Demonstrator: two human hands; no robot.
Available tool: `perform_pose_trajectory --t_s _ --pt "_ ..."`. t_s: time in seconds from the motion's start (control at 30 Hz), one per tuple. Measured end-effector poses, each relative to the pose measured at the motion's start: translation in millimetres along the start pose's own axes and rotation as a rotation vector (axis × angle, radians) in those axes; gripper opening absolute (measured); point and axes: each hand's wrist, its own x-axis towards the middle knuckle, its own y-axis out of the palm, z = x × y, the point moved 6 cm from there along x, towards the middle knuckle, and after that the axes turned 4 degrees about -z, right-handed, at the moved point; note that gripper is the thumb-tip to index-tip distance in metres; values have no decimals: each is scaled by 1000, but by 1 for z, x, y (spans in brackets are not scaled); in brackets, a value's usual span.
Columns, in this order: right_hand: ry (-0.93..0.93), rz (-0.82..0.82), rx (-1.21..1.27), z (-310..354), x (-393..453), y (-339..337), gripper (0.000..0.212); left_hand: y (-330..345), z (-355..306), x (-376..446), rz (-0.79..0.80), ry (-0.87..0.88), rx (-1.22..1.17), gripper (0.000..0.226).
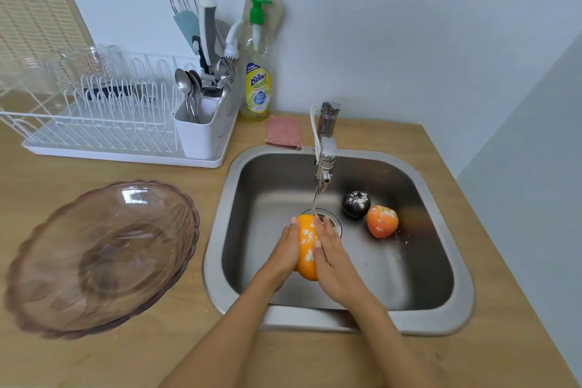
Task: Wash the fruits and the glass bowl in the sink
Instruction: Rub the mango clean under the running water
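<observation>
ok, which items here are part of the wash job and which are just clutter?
Job:
- orange fruit, held between left hand and right hand
- dark fruit
- second orange fruit
- glass bowl
- sink
- tap

Lying about:
- dish rack
- soap bottle
- red cloth

Wooden worktop point(176, 353) with inset sink point(466, 290).
On it: glass bowl point(100, 258), dish rack point(119, 123), soap bottle point(256, 72), pink sponge point(284, 132).
</observation>
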Motion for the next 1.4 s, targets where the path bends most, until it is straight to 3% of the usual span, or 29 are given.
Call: perform_pose_trajectory --t_s 0.33,0.6,0.77,0.93,1.07,1.13,1.4 --pt "114 46 183 -4 59 5 45 -13 -3 19 -57 16 54 53" --pt "66 147 -47 -14 27 23 50 -21 -3 36 -106 -69 -31 63" --pt "172 14 99 -16 64 10 47 -8 0 29 -16 -70 25 62" --pt "329 109 292 -33 99 21 44 -10 -2 27 -42 -64 45 57" --pt "364 63 367 -38 82 22 52 -18 -3 33 -152 -107 -8 61" --pt "364 116 339 -36 63 25 60 -25 -3 37 -205 -111 -77 64" --pt "444 5 451 -34 48 19 51 -19 -7 23 -111 -32 26 69"
